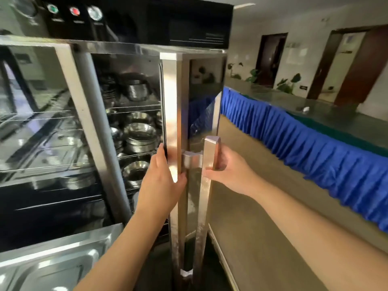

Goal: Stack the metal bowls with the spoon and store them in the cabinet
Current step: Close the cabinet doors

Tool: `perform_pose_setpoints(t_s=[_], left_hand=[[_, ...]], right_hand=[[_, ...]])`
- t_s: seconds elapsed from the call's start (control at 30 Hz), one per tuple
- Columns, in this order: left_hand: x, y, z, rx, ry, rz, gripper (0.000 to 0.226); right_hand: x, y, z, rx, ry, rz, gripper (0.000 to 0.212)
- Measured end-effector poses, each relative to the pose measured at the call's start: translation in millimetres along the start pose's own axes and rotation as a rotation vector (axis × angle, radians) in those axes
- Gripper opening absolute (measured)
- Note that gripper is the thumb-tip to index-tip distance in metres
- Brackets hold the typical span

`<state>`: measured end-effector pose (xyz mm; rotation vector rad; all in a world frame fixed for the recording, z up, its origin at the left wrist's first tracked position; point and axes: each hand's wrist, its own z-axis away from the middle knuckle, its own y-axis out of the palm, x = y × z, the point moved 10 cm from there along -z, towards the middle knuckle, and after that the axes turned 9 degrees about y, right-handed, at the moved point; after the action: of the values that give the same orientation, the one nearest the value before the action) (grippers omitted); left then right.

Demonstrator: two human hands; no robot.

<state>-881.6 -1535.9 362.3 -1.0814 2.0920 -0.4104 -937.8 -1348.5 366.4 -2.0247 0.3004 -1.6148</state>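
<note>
Cabinet (117, 85): tall steel unit with a black control panel (134, 19) on top and wire shelves behind glass.
Right door (174, 114): swung partly open, its steel edge facing the camera; a long vertical bar handle (207, 185) is fixed to it.
Left hand (165, 177): fingers wrapped around the free edge of the right door, thumb on the outer face, clamped on the door.
Right hand (226, 171): curled around the bar handle just below its upper bracket, gripping it.
Metal bowls (140, 135): stacked in piles on the wire shelves inside the cabinet, seen through the gap left of the door; more piles sit on the shelves above and below.
Spoon: cannot be made out among the stacks.
Left door (42, 114): closed, its glass reflecting the room.
Steel tray (52, 261): lower left, in front of the cabinet.
Counter (315, 114): long, dark green top with a pleated blue skirt (315, 152), well to the right.
Motion blur: softens the left side of the view.
</note>
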Motion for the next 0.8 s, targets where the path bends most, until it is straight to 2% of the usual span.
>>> perform_pose_setpoints(t_s=[0.3,0.47,0.7,0.8], left_hand=[[91,-40,-34,0.006,-0.011,-0.2,0.063],[141,-50,-52,-0.002,-0.054,-0.343,0.069],[200,-54,-75,0.009,-0.101,-0.533,0.06],[230,-56,-86,-0.002,-0.121,-0.627,0.06]], right_hand=[[28,109,-66,0.143,0.108,-0.043,0.042],[35,163,-106,0.235,0.14,-0.107,0.022],[55,228,-165,0.423,0.025,-0.193,0.023],[67,251,-193,0.447,-0.069,-0.197,0.032]])
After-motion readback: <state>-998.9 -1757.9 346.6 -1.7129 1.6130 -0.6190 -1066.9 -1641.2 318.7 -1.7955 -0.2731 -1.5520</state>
